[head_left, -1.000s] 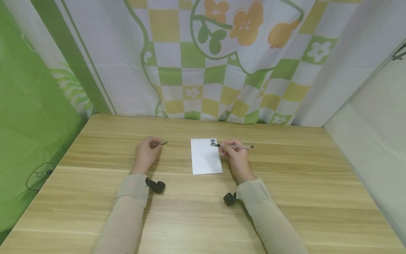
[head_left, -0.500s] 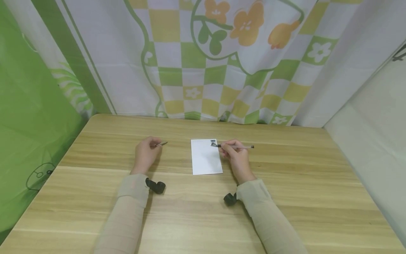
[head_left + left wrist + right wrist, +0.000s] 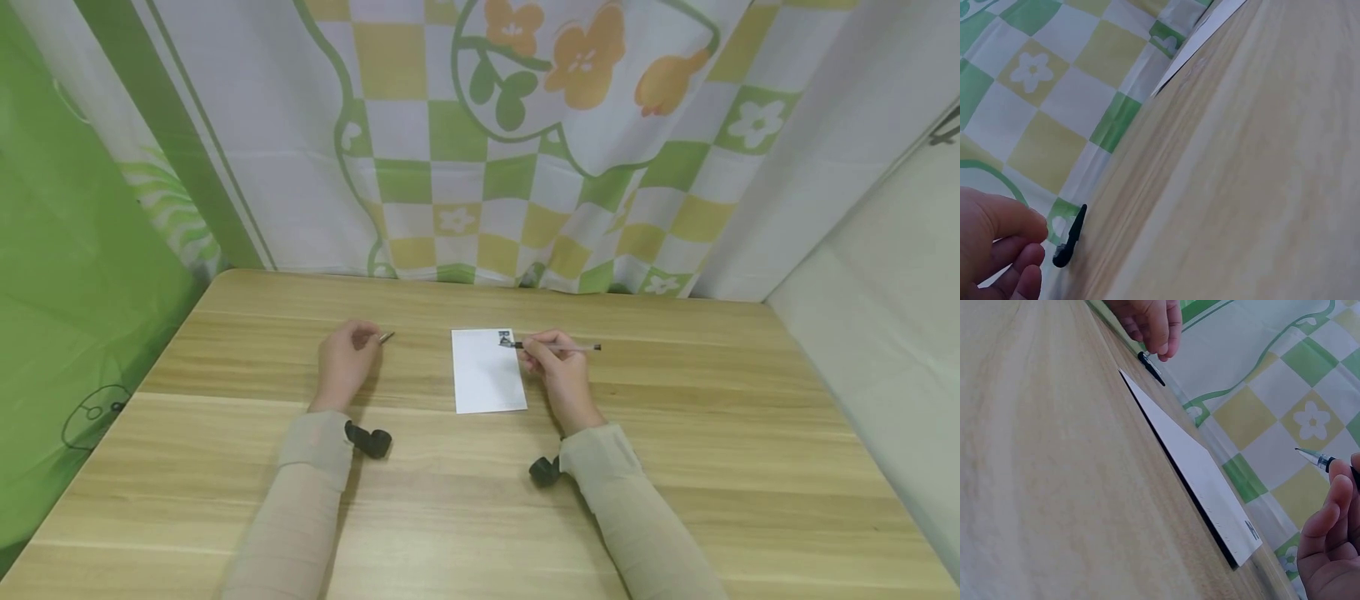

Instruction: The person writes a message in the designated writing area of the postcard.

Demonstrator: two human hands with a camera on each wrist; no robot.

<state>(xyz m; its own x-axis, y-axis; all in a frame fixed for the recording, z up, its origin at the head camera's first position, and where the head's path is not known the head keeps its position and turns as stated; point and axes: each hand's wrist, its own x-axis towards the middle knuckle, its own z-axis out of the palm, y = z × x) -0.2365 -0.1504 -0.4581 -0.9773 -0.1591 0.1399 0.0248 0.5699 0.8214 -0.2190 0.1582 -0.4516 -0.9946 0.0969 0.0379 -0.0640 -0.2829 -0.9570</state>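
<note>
In the head view, my right hand (image 3: 557, 367) pinches a pen (image 3: 573, 347) with a clear barrel, its point towards the left. The right wrist view shows the pen's tip raised above a white sheet (image 3: 483, 375). A small black-and-white print (image 3: 505, 337) marks the sheet's upper right corner. My left hand (image 3: 348, 362) hovers left of the sheet, with fingers loosely bent. Beside its fingertips is a black pen cap (image 3: 1071, 237) with a clip; the left wrist view shows a small gap between them. The right wrist view partly hides the cap (image 3: 1151, 369) behind the fingers.
A wooden table (image 3: 450, 517) bears everything. A checked, flowered curtain (image 3: 525, 183) hangs at its back edge. Green cloth (image 3: 82, 250) lies to the left, and a pale wall (image 3: 870, 333) stands to the right. Black wrist cameras (image 3: 369, 439) sit on both sleeves.
The left hand has shifted slightly up and left, and less of the cap shows beyond its fingers. The right hand, pen and sheet have barely moved.
</note>
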